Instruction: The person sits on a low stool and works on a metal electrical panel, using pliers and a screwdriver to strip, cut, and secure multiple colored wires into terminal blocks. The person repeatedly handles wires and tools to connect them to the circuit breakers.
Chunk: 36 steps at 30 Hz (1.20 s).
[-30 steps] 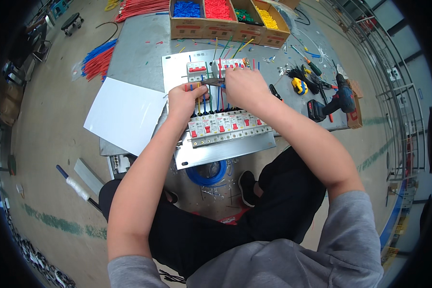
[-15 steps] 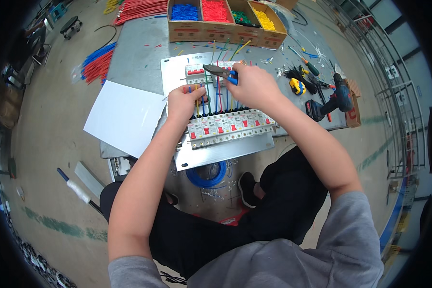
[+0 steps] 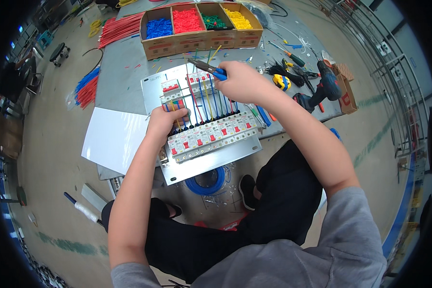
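Note:
A metal mounting plate (image 3: 210,159) lies tilted on the table's near edge. It carries a row of white circuit breakers (image 3: 211,137) with red switches. Farther back sit a smaller breaker (image 3: 170,87) and another breaker group (image 3: 195,77). Blue, yellow, red and green wires (image 3: 204,102) rise from the near row. My left hand (image 3: 163,124) is closed around wires at the row's left end, thumb in front; its fingertips are partly hidden. In my right hand (image 3: 242,82) is a pair of blue-handled cutting pliers (image 3: 206,67), jaws above the wires and pointing left.
Behind the plate stands a divided cardboard box (image 3: 177,44) of blue, red, green and yellow small parts. On the right lie a cordless drill (image 3: 324,85), a yellow tape measure (image 3: 282,82) and a screwdriver (image 3: 293,57). White sheets (image 3: 114,139) overhang the left edge; a blue wire coil (image 3: 206,185) lies below.
The whole view has shifted, with plate and box now farther left. The pliers' jaws have moved off the green wire they were beside. My left hand stays at the wires.

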Each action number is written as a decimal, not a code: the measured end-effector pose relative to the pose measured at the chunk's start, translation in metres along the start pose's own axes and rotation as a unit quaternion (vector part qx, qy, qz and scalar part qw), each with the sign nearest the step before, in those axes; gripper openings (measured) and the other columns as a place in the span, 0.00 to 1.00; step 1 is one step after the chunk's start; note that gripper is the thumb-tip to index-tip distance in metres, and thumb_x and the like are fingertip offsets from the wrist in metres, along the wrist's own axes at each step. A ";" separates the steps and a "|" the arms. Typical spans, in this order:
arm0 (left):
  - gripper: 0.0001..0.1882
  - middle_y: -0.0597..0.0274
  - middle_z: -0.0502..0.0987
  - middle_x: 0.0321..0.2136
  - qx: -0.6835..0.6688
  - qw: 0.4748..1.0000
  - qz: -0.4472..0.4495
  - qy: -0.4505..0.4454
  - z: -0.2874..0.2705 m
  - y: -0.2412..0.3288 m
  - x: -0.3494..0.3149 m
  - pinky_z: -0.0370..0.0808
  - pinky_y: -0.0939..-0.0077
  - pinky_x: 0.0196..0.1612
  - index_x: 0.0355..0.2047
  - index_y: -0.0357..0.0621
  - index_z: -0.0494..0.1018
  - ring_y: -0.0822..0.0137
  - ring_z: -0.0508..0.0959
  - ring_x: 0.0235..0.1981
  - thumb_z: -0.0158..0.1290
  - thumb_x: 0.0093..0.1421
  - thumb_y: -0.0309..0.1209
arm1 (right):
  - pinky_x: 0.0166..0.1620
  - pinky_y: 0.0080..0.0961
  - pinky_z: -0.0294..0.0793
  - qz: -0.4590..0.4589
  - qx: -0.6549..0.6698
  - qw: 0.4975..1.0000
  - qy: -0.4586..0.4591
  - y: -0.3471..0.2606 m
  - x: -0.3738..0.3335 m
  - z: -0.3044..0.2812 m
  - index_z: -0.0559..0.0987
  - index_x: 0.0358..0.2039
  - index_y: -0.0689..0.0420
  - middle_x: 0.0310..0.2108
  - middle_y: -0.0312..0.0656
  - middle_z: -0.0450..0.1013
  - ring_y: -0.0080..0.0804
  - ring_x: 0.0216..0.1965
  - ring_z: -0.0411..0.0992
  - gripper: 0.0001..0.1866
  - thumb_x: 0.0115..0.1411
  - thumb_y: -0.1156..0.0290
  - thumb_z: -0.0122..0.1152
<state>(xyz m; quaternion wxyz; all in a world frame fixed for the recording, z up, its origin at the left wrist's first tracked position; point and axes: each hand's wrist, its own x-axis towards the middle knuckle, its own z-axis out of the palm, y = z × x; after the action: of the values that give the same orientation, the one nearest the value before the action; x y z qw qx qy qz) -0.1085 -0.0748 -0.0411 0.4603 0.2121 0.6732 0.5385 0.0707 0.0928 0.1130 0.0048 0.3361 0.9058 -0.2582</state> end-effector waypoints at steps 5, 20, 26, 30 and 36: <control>0.09 0.54 0.88 0.37 -0.060 0.998 0.009 0.025 0.007 -0.006 0.007 0.81 0.76 0.39 0.45 0.34 0.84 0.68 0.87 0.35 0.64 0.66 0.24 | 0.47 0.44 0.79 0.005 -0.019 0.999 -0.029 0.013 0.010 0.010 0.82 0.44 0.63 0.34 0.54 0.82 0.52 0.40 0.82 0.15 0.65 0.64 0.62; 0.10 0.55 0.87 0.35 -0.051 0.997 0.032 0.053 0.011 -0.009 0.016 0.81 0.76 0.34 0.48 0.33 0.81 0.69 0.86 0.30 0.63 0.68 0.24 | 0.44 0.43 0.80 -0.019 -0.064 0.991 -0.119 0.025 0.024 0.058 0.84 0.42 0.60 0.31 0.50 0.81 0.48 0.36 0.82 0.15 0.65 0.61 0.62; 0.09 0.58 0.87 0.35 -0.054 0.996 0.048 0.044 0.010 -0.011 0.016 0.79 0.78 0.33 0.47 0.35 0.82 0.71 0.84 0.29 0.63 0.68 0.24 | 0.40 0.36 0.75 -0.033 0.138 0.984 -0.112 0.021 0.035 0.078 0.83 0.42 0.59 0.28 0.42 0.77 0.35 0.32 0.76 0.17 0.69 0.56 0.64; 0.09 0.58 0.87 0.36 -0.049 0.996 0.074 0.026 0.008 -0.016 0.017 0.80 0.77 0.36 0.47 0.34 0.83 0.71 0.84 0.30 0.63 0.68 0.24 | 0.41 0.33 0.75 -0.020 0.103 0.990 -0.096 0.024 0.049 0.074 0.83 0.39 0.59 0.28 0.39 0.77 0.32 0.33 0.76 0.24 0.72 0.48 0.59; 0.09 0.59 0.88 0.34 -0.029 0.994 0.099 0.040 0.011 -0.012 0.009 0.81 0.77 0.41 0.44 0.33 0.86 0.73 0.85 0.33 0.66 0.63 0.23 | 0.40 0.42 0.78 -0.048 0.007 0.997 -0.053 0.014 0.027 0.034 0.83 0.45 0.59 0.28 0.45 0.79 0.46 0.32 0.80 0.29 0.78 0.43 0.48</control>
<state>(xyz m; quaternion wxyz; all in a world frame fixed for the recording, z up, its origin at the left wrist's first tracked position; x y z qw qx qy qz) -0.1014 -0.0658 -0.0558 0.3830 0.2426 0.6509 0.6089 0.0531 0.1020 0.0726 0.0379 0.2779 0.9175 -0.2821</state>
